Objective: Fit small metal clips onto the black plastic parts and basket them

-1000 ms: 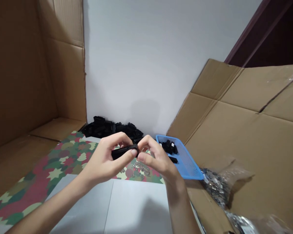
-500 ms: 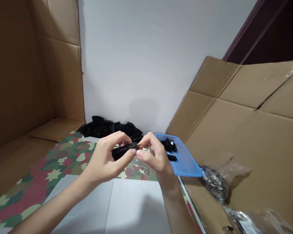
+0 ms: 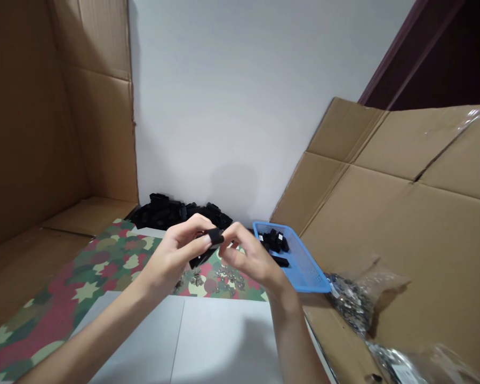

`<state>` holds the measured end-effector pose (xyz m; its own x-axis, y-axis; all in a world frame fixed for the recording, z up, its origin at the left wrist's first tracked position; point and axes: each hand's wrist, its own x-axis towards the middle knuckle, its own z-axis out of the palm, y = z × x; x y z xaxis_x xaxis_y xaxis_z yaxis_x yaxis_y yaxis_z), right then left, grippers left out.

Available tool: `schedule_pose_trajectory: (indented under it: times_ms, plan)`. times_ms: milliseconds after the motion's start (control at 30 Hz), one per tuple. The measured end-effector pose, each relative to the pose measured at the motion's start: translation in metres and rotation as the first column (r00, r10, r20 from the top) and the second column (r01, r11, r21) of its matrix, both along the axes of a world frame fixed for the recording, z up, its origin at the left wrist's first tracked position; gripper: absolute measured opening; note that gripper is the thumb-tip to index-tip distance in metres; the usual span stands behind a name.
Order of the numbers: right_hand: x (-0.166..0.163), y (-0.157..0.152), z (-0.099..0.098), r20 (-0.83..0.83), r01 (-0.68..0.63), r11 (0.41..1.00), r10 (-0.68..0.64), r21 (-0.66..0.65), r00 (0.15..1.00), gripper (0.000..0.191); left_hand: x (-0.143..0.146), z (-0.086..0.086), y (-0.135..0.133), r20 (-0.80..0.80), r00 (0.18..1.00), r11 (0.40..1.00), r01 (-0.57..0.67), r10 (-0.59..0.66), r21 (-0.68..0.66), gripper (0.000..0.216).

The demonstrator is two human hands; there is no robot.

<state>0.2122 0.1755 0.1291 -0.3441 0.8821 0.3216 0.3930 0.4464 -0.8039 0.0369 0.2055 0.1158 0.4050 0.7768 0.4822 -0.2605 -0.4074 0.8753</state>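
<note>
My left hand point(image 3: 172, 253) is closed around a black plastic piece point(image 3: 215, 235), held tilted above the table with its lower part pointing down to the left. The thumb presses on its side. My right hand point(image 3: 254, 260) sits at the right end of this piece, thumb and forefinger bent together in a pinch. What lies between those fingertips is hidden or too small to make out. Below the hands, small shiny metal parts point(image 3: 231, 280) are scattered on the camouflage-patterned cover point(image 3: 132, 261).
Behind the hands, a heap of black pieces point(image 3: 158, 213) lies against the wall. A blue basket point(image 3: 308, 266) at right holds several black pieces. Bags of metal parts point(image 3: 350, 301) lie beyond it. White sheets point(image 3: 220, 336) cover the front. Cardboard point(image 3: 384, 213) stands on both sides.
The black piece has been turned in my left hand, so its lower part now points down and left. My right fingers have shifted slightly left and up beside its end.
</note>
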Motion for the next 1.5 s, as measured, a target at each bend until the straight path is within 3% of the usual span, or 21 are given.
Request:
schedule_pose_trajectory:
  times_ms: [100,200,300,467,633,733,867,1267,1367,1433,1500]
  plan:
    - [-0.006,0.008,-0.009,0.085,-0.110,0.994,0.108,0.016,0.990,0.029,0.001,-0.003,-0.001,0.149,0.979,0.983,0.152,-0.137,-0.098,0.020]
    - [-0.016,0.011,-0.015,-0.069,-0.108,0.991,0.113,0.077,0.991,0.027,0.004,-0.006,-0.002,0.207,0.958,0.963,0.229,-0.198,-0.141,0.020]
    - [-0.020,0.008,-0.013,-0.200,-0.115,0.993,0.112,-0.004,0.973,0.025,0.005,-0.006,-0.001,0.241,0.940,0.952,0.278,-0.242,-0.131,0.018]
    - [-0.018,0.001,-0.003,-0.211,-0.195,0.976,0.172,-0.095,0.962,0.035,0.000,-0.001,0.001,0.323,0.865,0.898,0.430,-0.384,-0.086,0.027]
    - [-0.019,-0.003,0.000,-0.285,-0.269,0.942,0.206,-0.201,0.936,0.032,-0.006,0.002,0.000,0.250,0.904,0.933,0.360,-0.347,-0.003,0.019]
    - [-0.023,-0.003,-0.004,-0.373,-0.368,0.915,0.287,-0.167,0.882,0.030,-0.007,0.004,-0.003,0.242,0.929,0.959,0.280,-0.281,0.039,0.019]
    - [-0.026,-0.001,-0.012,-0.445,-0.443,0.889,0.352,-0.115,0.823,0.035,-0.007,0.004,-0.007,0.272,0.915,0.954,0.291,-0.299,0.072,0.018]
    - [-0.029,0.000,-0.014,-0.488,-0.462,0.882,0.364,-0.093,0.793,0.035,-0.003,0.002,-0.009,0.332,0.900,0.958,0.281,-0.281,0.049,0.016]
    - [-0.025,-0.001,-0.013,-0.472,-0.450,0.885,0.347,-0.121,0.810,0.036,-0.004,0.005,-0.001,0.261,0.920,0.956,0.278,-0.292,0.093,0.027]
    - [-0.018,-0.002,-0.011,-0.470,-0.399,0.909,0.300,-0.125,0.830,0.033,-0.009,0.001,0.015,0.055,0.976,0.969,0.200,-0.210,0.148,0.044]
    - [-0.010,-0.004,-0.008,-0.465,-0.314,0.945,0.239,-0.089,0.852,0.027,-0.017,-0.014,0.036,-0.247,0.969,0.975,0.076,-0.023,0.207,0.051]
